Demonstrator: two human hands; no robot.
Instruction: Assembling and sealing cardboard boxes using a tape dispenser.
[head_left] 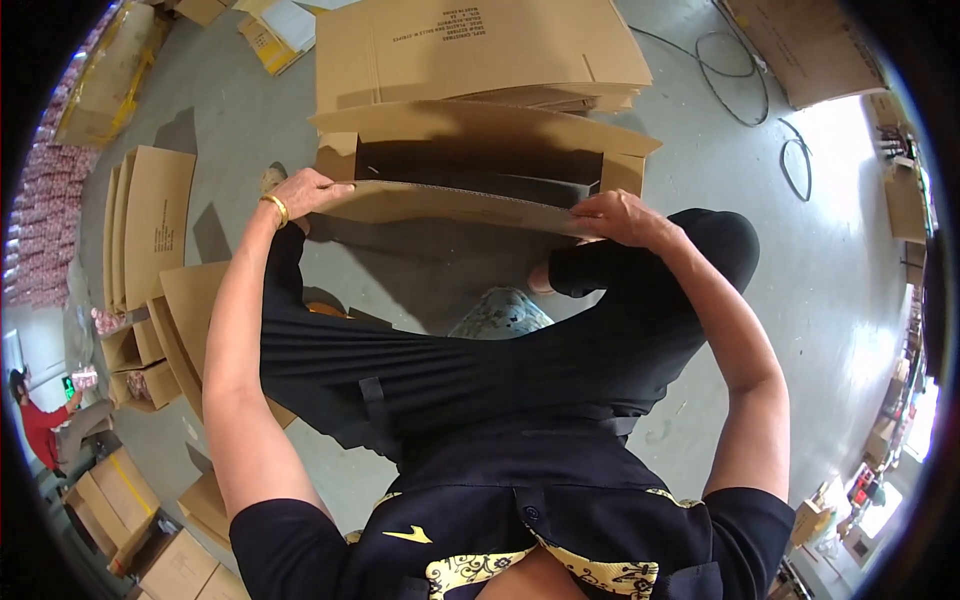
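An open brown cardboard box (pixel 490 130) stands on the floor in front of my spread knees, its far and side flaps raised and its inside dark. Both my hands grip the near flap (pixel 440 203), one at each end. My left hand (pixel 308 190), with a gold bangle at the wrist, is closed on the flap's left end, thumb along the top edge. At the right end my right hand (pixel 618 217) is closed over the same edge, its fingertips partly hidden.
Behind the box lies a stack of flattened cartons (pixel 480 50). Folded cardboard (pixel 155 230) and open boxes (pixel 145 385) stand at the left. A black cable (pixel 735 75) loops across the floor at far right. A person in red (pixel 45 430) sits at far left.
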